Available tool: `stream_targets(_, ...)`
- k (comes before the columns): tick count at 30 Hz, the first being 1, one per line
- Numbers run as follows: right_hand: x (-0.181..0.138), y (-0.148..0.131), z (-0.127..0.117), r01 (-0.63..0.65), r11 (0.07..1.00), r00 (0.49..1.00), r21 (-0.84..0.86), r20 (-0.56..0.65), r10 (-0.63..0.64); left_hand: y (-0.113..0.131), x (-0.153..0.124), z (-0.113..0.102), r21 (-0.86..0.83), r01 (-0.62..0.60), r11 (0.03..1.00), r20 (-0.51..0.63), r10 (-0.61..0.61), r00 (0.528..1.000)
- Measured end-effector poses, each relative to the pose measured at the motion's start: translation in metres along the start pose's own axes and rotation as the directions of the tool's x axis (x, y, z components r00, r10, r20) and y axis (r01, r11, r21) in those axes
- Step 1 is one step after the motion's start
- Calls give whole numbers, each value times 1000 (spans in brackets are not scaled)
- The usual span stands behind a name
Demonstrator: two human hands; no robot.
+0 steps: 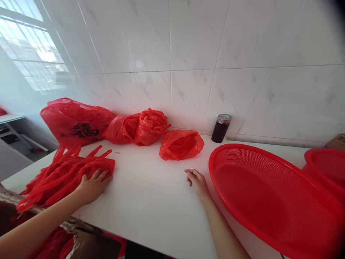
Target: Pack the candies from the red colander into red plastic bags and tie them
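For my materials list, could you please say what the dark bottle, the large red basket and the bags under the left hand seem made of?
Bags: likely thin, glossy plastic film, given the creases. Basket: probably moulded plastic, smooth sheen, perforated wall. Bottle: perhaps dark-coated metal, judging by its shiny silvery lid.

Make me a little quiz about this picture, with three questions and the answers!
1. True or false: the left hand is on the pile of red bags.
2. Which hand is nearer the big basket: A) the left one, or B) the right one?
3. Fill the gap: a dark ____ stands near the tiled wall.

Key:
1. True.
2. B, the right hand.
3. Bottle.
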State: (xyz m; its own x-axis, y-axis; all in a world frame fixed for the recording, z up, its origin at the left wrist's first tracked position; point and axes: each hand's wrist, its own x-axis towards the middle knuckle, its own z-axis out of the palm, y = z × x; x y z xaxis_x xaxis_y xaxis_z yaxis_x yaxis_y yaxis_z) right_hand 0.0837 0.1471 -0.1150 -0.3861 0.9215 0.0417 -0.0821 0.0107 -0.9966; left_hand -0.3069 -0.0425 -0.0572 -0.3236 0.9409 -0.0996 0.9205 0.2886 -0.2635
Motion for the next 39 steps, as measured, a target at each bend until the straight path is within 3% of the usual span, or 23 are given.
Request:
stream_targets(3, 5, 3, 7, 11, 1000, 1000, -13, -6, -11, 33, 4, -15, 3, -18, 1000, 5, 17, 1000)
stream_targets(6, -5, -4, 21, -5, 999, 1000, -33, -15, 4, 84, 9, -38, -115, -194, 974, 9, 196, 981)
stream_targets(9, -53, -34, 22, -31, 999, 998, -36, 57, 33, 136, 14, -64, -387, -337, 858, 50, 385, 922)
stream_targets(10, -77, -49, 15, -43, 998, 987, -35, 154, 48, 152, 15, -71, -490, -344, 801, 73, 431, 900)
stream_targets(11, -105, -66, 4, -71, 995, 942, -71, 323, 91, 166, 17, -78, -579, -336, 743, 96, 472, 876)
stream_targets(12, -133, -83, -12, -76, 986, 916, -145, 380, 126, 178, 19, -85, -655, -319, 685, 117, 509, 852)
stream_targets(15, -206, -131, -83, -96, 949, 981, -299, 132, 141, 210, 27, -99, -787, -247, 565, 191, 605, 773)
stream_targets(17, -230, -148, -147, -73, 948, 997, -310, 12, 80, 230, 31, -106, -813, -181, 554, 262, 625, 735)
stream_targets(18, -235, -151, -182, -41, 937, 979, -348, -201, -32, 241, 32, -107, -826, -147, 544, 286, 629, 723)
stream_targets(19, -236, -150, -216, -60, 905, 874, -421, -460, -156, 251, 32, -109, -847, -111, 520, 298, 637, 711)
stream_targets(20, -234, -147, -249, -148, 864, 709, -481, -661, -246, 261, 31, -109, -877, -70, 476, 297, 650, 700)
stream_targets(21, -232, -140, -280, -281, 811, 578, -513, -765, -284, 270, 30, -109, -910, -21, 415, 287, 666, 689)
stream_targets(22, -228, -133, -308, -440, 720, 501, -537, -812, -299, 280, 28, -108, -940, 34, 339, 270, 680, 681)
stream_targets(23, -223, -124, -331, -540, 635, 474, -553, -823, -314, 288, 25, -108, -961, 94, 259, 253, 693, 675)
stream_targets(25, -214, -107, -365, -603, 524, 510, -601, -796, -326, 304, 20, -108, -971, 213, 106, 225, 695, 682)
stream_targets(27, -204, -92, -384, -598, 504, 542, -624, -777, -319, 318, 15, -111, -956, 293, -23, 200, 682, 703)
stream_targets(28, -198, -86, -390, -599, 515, 535, -613, -785, -313, 325, 11, -113, -946, 317, -69, 188, 679, 710)
stream_targets(33, -181, -74, -407, -644, 556, 418, -526, -850, -321, 356, -3, -126, -889, 409, -206, 150, 712, 685)
stream_targets(39, -197, -75, -413, -670, 540, 371, -510, -860, -351, 371, -8, -141, -847, 410, -338, 100, 657, 747)
